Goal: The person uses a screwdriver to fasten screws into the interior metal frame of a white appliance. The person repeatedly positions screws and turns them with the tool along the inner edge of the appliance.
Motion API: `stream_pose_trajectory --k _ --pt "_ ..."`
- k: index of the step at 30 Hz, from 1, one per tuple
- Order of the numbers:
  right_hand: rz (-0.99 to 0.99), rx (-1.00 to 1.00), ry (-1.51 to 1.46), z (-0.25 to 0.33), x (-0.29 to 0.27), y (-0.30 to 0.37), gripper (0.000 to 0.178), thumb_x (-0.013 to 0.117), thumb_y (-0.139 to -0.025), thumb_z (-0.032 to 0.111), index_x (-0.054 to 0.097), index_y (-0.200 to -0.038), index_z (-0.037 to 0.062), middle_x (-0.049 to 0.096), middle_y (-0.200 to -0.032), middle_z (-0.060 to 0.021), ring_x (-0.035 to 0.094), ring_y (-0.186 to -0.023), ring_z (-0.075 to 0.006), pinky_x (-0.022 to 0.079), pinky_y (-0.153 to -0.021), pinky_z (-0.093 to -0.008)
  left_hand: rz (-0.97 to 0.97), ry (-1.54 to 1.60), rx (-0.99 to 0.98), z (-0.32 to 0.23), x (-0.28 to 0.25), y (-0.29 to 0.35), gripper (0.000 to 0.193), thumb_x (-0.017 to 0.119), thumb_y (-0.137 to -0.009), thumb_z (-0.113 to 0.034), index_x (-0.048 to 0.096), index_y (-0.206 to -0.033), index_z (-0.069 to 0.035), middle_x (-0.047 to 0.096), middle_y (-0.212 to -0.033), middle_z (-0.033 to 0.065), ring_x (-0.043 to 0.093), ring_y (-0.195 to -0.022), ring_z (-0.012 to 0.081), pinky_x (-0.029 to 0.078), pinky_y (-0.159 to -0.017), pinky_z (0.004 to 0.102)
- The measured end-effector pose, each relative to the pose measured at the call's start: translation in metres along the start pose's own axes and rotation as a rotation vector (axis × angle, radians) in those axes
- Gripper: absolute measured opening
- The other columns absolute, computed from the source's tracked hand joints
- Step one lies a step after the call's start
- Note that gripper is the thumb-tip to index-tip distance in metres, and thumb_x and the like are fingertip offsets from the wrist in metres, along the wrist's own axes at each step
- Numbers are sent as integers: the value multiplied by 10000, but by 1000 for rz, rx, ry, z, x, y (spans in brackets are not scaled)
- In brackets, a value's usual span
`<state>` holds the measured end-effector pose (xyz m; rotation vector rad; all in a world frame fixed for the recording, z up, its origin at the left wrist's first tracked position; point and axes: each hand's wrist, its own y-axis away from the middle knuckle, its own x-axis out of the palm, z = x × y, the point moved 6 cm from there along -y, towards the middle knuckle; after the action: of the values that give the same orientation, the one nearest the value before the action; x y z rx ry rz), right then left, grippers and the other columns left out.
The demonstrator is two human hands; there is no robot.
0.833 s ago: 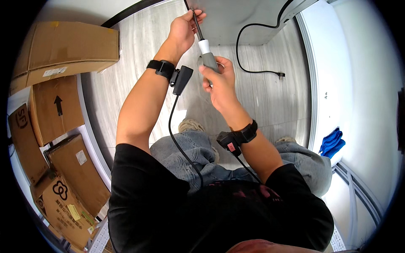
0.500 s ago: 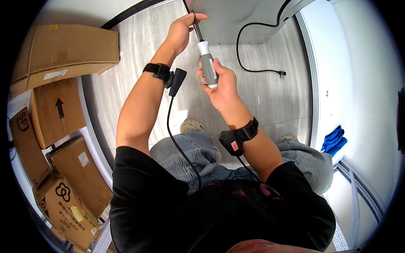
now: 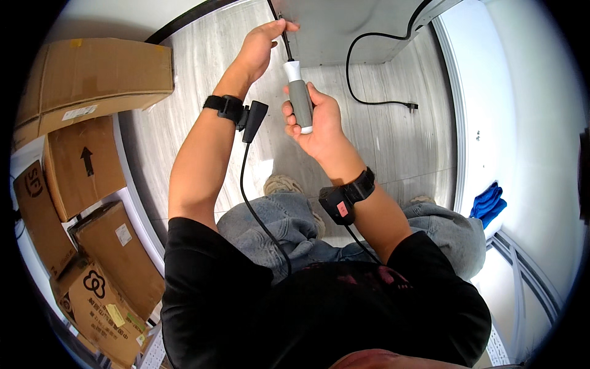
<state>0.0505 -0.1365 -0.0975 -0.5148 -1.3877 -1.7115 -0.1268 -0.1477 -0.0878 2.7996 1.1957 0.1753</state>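
My right hand [image 3: 316, 120] is wrapped round the grey and white handle of a screwdriver [image 3: 300, 101]. Its dark shaft points away from me toward a grey metal panel [image 3: 332, 31] at the top of the view. Up at the shaft, my left hand [image 3: 261, 46] has its thumb and fingers on either side of it, the forefinger reaching across toward the panel. The screwdriver's tip meets the panel's left edge area, where I cannot make out what it touches. Both wrists wear black straps with small cabled devices.
A black power cord [image 3: 350, 67] loops from the panel's right side, its plug [image 3: 413, 107] on the grey wood-look floor [image 3: 393, 147]. Cardboard boxes [image 3: 104, 80] are stacked along the left. A blue cloth [image 3: 488, 204] lies at the right by the white wall.
The screwdriver's handle has turned in my right hand, so the pale label on it no longer shows. Handle and right hand have shifted slightly left. The left hand stays at the shaft.
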Motion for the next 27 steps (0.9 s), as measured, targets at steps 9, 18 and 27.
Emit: stream_pose_trajectory --k 9,18,27 --pt "-80 -16 26 -1 4 1 306 481 -922 385 516 -895 82 550 -700 -58 493 -586 -146 351 -440 -237 -9 117 -160 -4 0 8 259 456 -938 -228 631 -835 -67 622 -762 34 554 -734 115 406 -693 249" --pt "59 55 -72 -1 0 -5 338 391 -952 414 484 -842 109 572 -720 -96 495 -496 -161 380 -425 -262 -17 69 -224 -20 12 15 230 474 -937 -211 622 -863 -52 633 -739 45 526 -645 86 407 -601 236" --pt "-225 -358 542 11 -8 2 350 441 -932 378 511 -961 36 556 -749 -64 502 -540 -149 390 -453 -253 14 29 -279 -9 16 17 286 426 -961 -220 596 -865 -11 646 -740 94 475 -503 70 364 -451 204"
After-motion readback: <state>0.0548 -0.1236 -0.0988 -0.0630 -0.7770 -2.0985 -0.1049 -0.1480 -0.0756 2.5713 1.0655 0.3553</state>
